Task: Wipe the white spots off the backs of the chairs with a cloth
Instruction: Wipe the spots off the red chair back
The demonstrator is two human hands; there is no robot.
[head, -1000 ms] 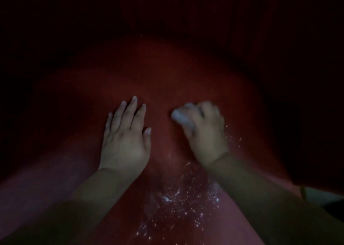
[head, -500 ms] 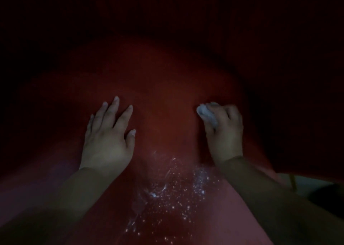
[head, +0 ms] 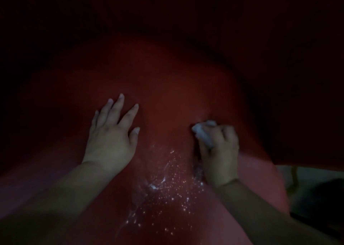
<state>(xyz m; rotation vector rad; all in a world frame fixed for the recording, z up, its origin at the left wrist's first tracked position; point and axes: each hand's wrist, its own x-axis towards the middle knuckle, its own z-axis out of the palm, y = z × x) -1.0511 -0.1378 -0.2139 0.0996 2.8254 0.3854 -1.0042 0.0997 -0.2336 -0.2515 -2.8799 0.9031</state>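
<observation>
A red chair back (head: 167,80) fills the dim view below me. White spots (head: 167,183) speckle its lower middle, between my two forearms. My left hand (head: 111,136) lies flat on the red surface with its fingers spread, left of the spots. My right hand (head: 217,149) grips a small bunched white cloth (head: 202,133) and presses it on the chair back, just up and right of the spots. Most of the cloth is hidden under the curled fingers.
Everything beyond the chair back's top edge is nearly black. A pale strip of floor (head: 309,175) with a dark shape on it shows at the right, past the chair's side edge.
My right hand has swept the cloth to the right and then back a little toward me and the spots. My left hand slid left, then held still.
</observation>
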